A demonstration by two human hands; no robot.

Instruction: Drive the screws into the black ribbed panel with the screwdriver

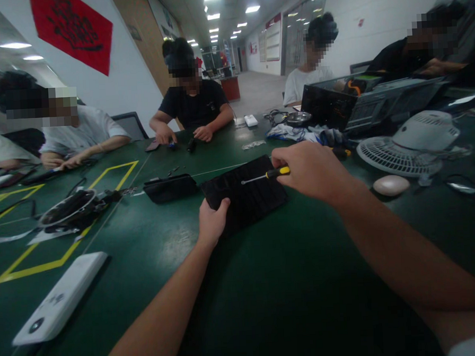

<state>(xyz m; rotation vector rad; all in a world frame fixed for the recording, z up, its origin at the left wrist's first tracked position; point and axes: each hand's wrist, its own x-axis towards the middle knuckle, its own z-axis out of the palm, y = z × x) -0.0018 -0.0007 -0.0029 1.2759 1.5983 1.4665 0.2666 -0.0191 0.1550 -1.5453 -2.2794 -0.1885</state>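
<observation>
No text can be read for certain. The boldest writing is on the red paper (74, 32) on the white wall (101, 95) at upper left: large black brush-style strokes, packed into one dense, tilted figure (Chinese in look, though its wording cannot be made out). On the white oblong device (64, 296) at lower left, small grey marks (56, 300) sit above a round dark spot (36, 325), too blurred to tell as letters, logo or button. Far back, the wall board (270, 42) bears a red heading strip (273, 21) over pale panels, its lettering too small to read. The black shirt (192, 106) across the table shows a tiny, illegible chest mark.
</observation>
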